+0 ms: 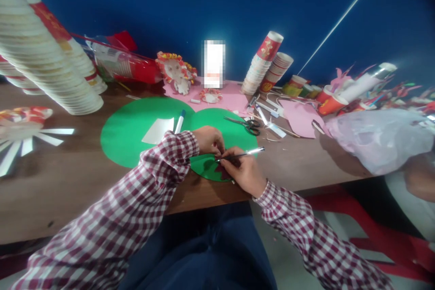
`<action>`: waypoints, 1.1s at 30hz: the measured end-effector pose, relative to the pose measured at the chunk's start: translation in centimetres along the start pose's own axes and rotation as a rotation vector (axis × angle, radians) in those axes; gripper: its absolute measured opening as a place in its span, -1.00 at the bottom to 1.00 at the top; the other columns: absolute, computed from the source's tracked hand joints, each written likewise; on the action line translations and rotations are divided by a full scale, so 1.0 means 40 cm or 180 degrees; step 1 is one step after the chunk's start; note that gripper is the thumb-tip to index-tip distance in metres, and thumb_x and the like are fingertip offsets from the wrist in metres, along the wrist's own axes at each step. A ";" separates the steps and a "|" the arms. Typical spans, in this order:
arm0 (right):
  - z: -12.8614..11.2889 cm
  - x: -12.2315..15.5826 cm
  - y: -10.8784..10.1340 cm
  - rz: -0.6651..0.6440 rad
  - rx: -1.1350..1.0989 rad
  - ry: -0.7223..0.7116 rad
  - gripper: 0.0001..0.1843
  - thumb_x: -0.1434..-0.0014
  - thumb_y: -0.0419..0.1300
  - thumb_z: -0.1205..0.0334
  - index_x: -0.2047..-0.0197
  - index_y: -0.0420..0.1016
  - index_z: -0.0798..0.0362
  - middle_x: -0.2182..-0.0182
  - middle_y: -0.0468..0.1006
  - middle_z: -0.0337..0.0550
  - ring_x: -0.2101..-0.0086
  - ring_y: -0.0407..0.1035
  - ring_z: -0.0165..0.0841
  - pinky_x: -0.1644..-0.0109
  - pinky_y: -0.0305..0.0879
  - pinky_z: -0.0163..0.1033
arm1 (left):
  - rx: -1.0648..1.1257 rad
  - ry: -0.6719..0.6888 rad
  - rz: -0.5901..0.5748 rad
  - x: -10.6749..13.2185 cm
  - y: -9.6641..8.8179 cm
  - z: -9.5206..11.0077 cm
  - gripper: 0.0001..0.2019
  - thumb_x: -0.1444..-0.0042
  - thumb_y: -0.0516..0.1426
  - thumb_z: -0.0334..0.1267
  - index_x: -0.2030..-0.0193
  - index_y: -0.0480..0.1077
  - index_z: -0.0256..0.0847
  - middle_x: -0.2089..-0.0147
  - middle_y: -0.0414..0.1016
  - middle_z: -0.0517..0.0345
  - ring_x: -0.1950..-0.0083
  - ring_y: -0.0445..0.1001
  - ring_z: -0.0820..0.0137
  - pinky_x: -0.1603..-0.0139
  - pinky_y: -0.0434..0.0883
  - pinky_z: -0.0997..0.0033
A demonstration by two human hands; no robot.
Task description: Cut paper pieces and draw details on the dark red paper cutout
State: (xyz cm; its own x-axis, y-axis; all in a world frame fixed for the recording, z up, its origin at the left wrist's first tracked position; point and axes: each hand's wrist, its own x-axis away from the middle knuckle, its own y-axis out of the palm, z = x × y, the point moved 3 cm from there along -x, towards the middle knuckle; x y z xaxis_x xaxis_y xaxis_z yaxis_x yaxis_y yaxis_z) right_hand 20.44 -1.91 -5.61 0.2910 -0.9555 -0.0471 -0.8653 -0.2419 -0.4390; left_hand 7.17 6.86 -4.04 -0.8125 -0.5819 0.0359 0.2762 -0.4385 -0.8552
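Note:
My right hand (247, 173) grips a slim silver-and-dark pen (256, 150), its tip pointing left toward my other hand. Close against it, my left hand (208, 139) has its fingers pinched together, and what they hold is too small to make out. A dark red jagged piece (222, 174) shows partly beneath my right hand. Both hands work over the right-hand green round sheet (207, 120). Black-handled scissors (252, 127) lie on that sheet. On the left green sheet (118, 136) rest a white paper piece (157, 131) and a white marker with a blue cap (180, 122).
Tall stacks of paper cups (68, 77) lean at the left, with more cup stacks (260, 65) at the back. A lion-like paper craft (175, 70) stands on pink paper (238, 99). A plastic bag (377, 140) lies right, beside a person's arm (421, 176). A red stool (367, 226) stands below.

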 end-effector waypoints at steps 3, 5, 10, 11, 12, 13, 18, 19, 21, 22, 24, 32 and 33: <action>0.000 -0.001 0.000 -0.0003 0.0038 -0.0017 -0.84 -0.19 0.13 0.12 0.24 0.37 0.03 0.47 0.54 -0.20 0.51 0.47 -0.36 0.48 0.39 -0.32 | -0.0003 0.0012 0.0007 0.000 0.001 0.000 -0.90 0.11 0.25 -0.36 0.39 0.57 -0.14 0.41 0.52 0.24 0.37 0.41 0.53 0.38 0.25 0.64; -0.002 -0.001 0.000 0.0000 0.0090 -0.0030 -0.84 -0.19 0.13 0.13 0.25 0.38 0.04 0.47 0.54 -0.20 0.51 0.47 -0.36 0.48 0.39 -0.32 | -0.0007 0.0010 0.0009 0.001 0.000 0.000 -0.89 0.11 0.26 -0.36 0.38 0.57 -0.15 0.41 0.52 0.23 0.37 0.41 0.53 0.38 0.25 0.64; -0.007 0.000 0.000 0.0005 0.0061 -0.0046 -0.85 -0.19 0.12 0.14 0.25 0.38 0.03 0.51 0.53 -0.23 0.54 0.46 -0.38 0.52 0.36 -0.35 | 0.0006 0.0005 0.0015 0.002 -0.002 0.002 -0.90 0.10 0.24 -0.36 0.39 0.57 -0.14 0.40 0.52 0.23 0.37 0.41 0.52 0.39 0.25 0.64; -0.008 0.000 0.000 0.0014 0.0049 -0.0049 -0.85 -0.19 0.12 0.14 0.25 0.38 0.04 0.50 0.53 -0.23 0.54 0.46 -0.38 0.52 0.36 -0.35 | 0.0007 0.0000 0.0019 0.002 -0.003 0.002 -0.90 0.11 0.24 -0.36 0.39 0.57 -0.14 0.40 0.52 0.23 0.37 0.41 0.52 0.39 0.25 0.63; -0.009 0.000 0.000 0.0022 0.0042 -0.0053 -0.85 -0.19 0.13 0.14 0.25 0.38 0.04 0.50 0.54 -0.22 0.53 0.47 -0.38 0.51 0.37 -0.35 | 0.0009 -0.0002 0.0019 0.002 -0.003 0.002 -0.90 0.11 0.24 -0.36 0.39 0.57 -0.14 0.41 0.52 0.22 0.37 0.41 0.52 0.39 0.25 0.63; -0.009 0.000 0.000 0.0027 0.0040 -0.0060 -0.86 -0.19 0.13 0.14 0.26 0.38 0.04 0.49 0.54 -0.22 0.53 0.47 -0.38 0.51 0.37 -0.35 | 0.0012 -0.0004 0.0019 0.002 -0.003 0.002 -0.90 0.11 0.24 -0.36 0.39 0.57 -0.14 0.41 0.52 0.22 0.38 0.41 0.52 0.39 0.25 0.63; -0.004 0.001 0.001 0.0012 -0.0023 -0.0004 -0.85 -0.19 0.13 0.13 0.25 0.37 0.03 0.50 0.53 -0.23 0.56 0.45 -0.39 0.53 0.37 -0.34 | 0.0043 -0.0011 0.0007 0.002 -0.001 0.000 -0.90 0.10 0.24 -0.35 0.38 0.57 -0.14 0.41 0.52 0.23 0.37 0.41 0.52 0.39 0.26 0.64; -0.003 0.001 0.001 0.0015 -0.0033 0.0001 -0.85 -0.18 0.13 0.13 0.26 0.37 0.03 0.50 0.53 -0.23 0.56 0.44 -0.39 0.53 0.37 -0.34 | 0.0046 -0.0017 0.0008 0.002 -0.001 0.000 -0.90 0.10 0.24 -0.36 0.38 0.57 -0.15 0.41 0.52 0.22 0.37 0.41 0.52 0.38 0.26 0.64; -0.004 0.002 0.001 0.0018 -0.0036 -0.0029 -0.85 -0.18 0.13 0.14 0.26 0.37 0.03 0.51 0.52 -0.23 0.55 0.44 -0.40 0.52 0.37 -0.35 | 0.0049 -0.0026 0.0004 0.002 -0.001 -0.001 -0.90 0.10 0.24 -0.36 0.39 0.57 -0.15 0.41 0.52 0.22 0.37 0.42 0.52 0.38 0.26 0.64; -0.005 0.002 0.001 0.0020 -0.0036 -0.0056 -0.86 -0.18 0.13 0.14 0.27 0.37 0.03 0.51 0.52 -0.24 0.55 0.44 -0.40 0.52 0.37 -0.36 | 0.0049 -0.0028 0.0000 0.002 -0.001 -0.001 -0.90 0.09 0.24 -0.36 0.39 0.57 -0.15 0.41 0.52 0.22 0.37 0.42 0.52 0.37 0.26 0.64; -0.007 0.002 0.000 0.0014 -0.0043 -0.0083 -0.87 -0.18 0.13 0.15 0.27 0.37 0.03 0.52 0.51 -0.24 0.54 0.45 -0.40 0.53 0.36 -0.37 | 0.0051 -0.0027 -0.0016 0.002 -0.001 -0.001 -0.90 0.09 0.24 -0.37 0.38 0.57 -0.15 0.41 0.52 0.22 0.36 0.42 0.52 0.37 0.26 0.64; 0.002 0.000 0.000 -0.0021 -0.0085 0.0046 -0.84 -0.19 0.13 0.12 0.24 0.35 0.03 0.46 0.55 -0.20 0.50 0.48 -0.36 0.47 0.41 -0.32 | 0.0046 -0.0029 -0.0039 0.001 0.001 -0.003 -0.89 0.09 0.24 -0.37 0.37 0.58 -0.17 0.40 0.53 0.19 0.35 0.42 0.50 0.36 0.26 0.62; 0.002 0.000 0.001 -0.0039 -0.0105 0.0052 -0.84 -0.19 0.12 0.12 0.24 0.35 0.03 0.46 0.55 -0.20 0.50 0.48 -0.36 0.47 0.42 -0.32 | 0.0042 -0.0031 -0.0034 0.000 0.001 -0.002 -0.89 0.09 0.24 -0.37 0.37 0.58 -0.17 0.40 0.53 0.19 0.35 0.42 0.51 0.36 0.26 0.62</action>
State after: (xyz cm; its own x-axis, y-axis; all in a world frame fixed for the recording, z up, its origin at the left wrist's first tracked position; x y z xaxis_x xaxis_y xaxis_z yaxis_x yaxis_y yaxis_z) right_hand 20.46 -1.90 -5.71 0.2951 -0.9551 -0.0271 -0.8748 -0.2587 -0.4096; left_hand 7.12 6.90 -4.11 -0.8103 -0.5838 0.0500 0.2745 -0.4537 -0.8478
